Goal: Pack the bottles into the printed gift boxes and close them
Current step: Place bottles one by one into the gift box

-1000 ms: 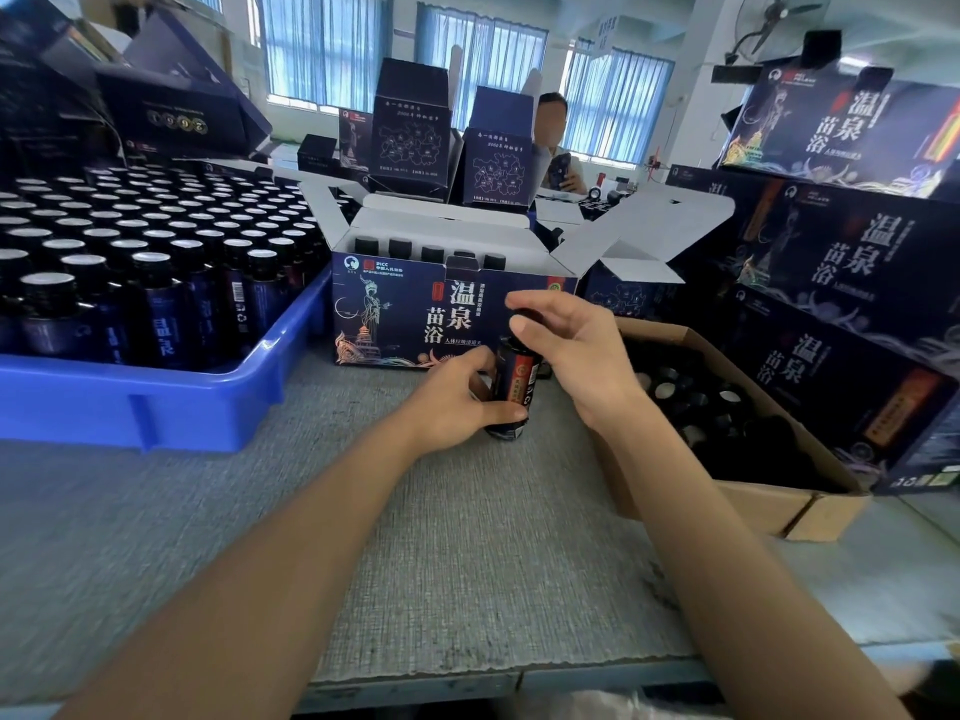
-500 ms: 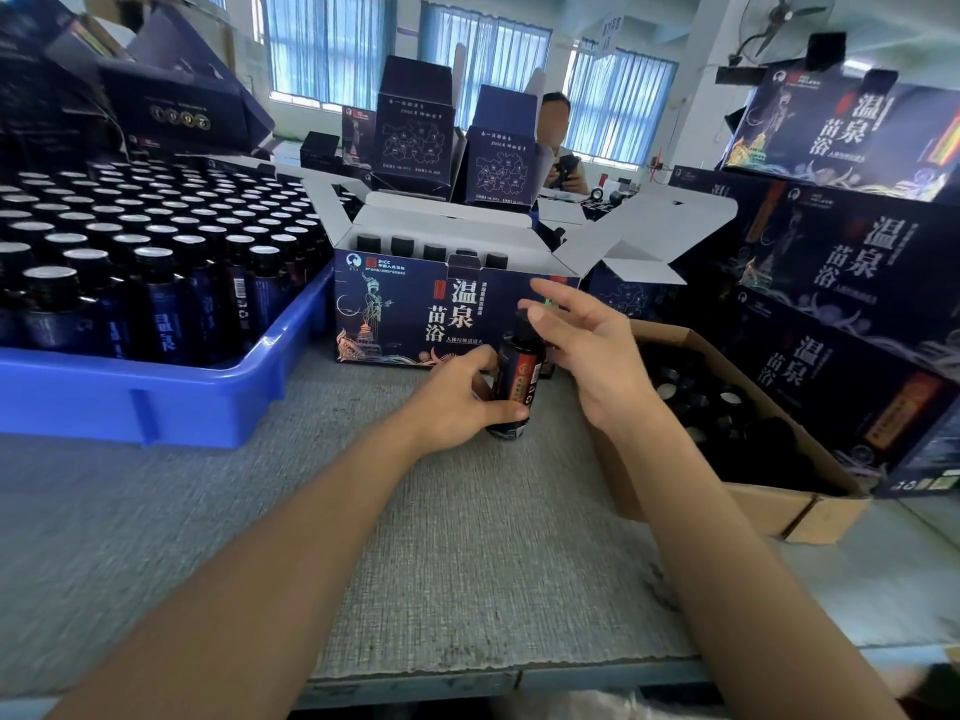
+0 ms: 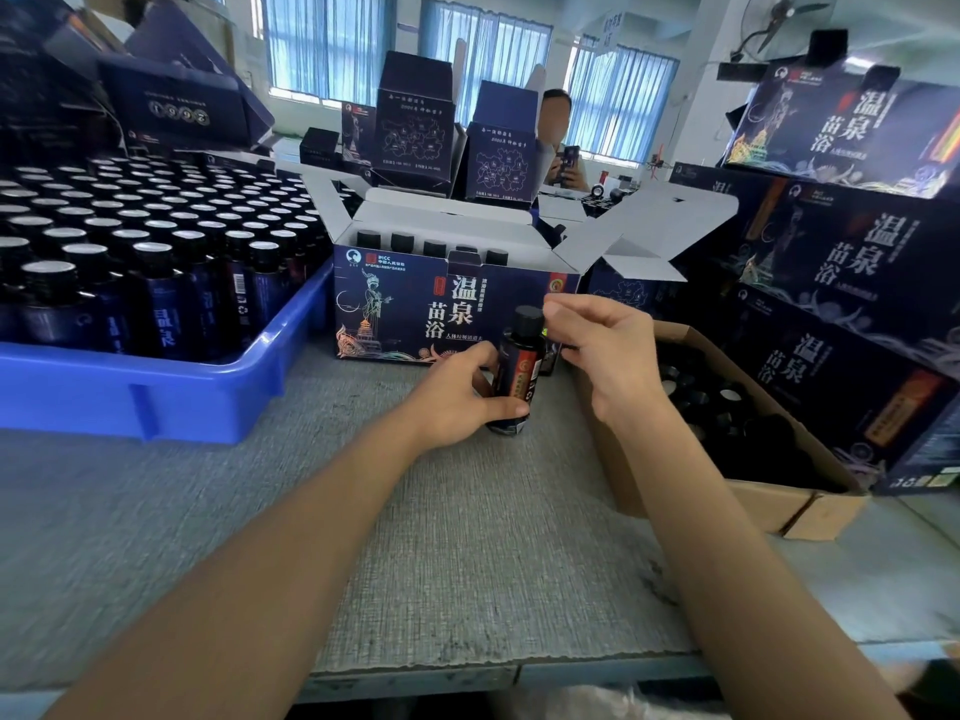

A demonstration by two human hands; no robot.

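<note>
At centre frame the left hand (image 3: 462, 394) wraps the glossy dark bottle (image 3: 521, 363), which stands on the woven-textured bench (image 3: 467, 537) just before the open gift box (image 3: 395, 314). The right hand (image 3: 608, 350) curls at its black cap; I cannot tell whether it pinches it. Best to check the cap, then lower the slick cylinder upright, clear of the thin card flaps.

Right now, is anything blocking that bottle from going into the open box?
Nothing visible: left hand and right hand hold the bottle before the gift box, flaps open; only its front wall to lift over.
</note>
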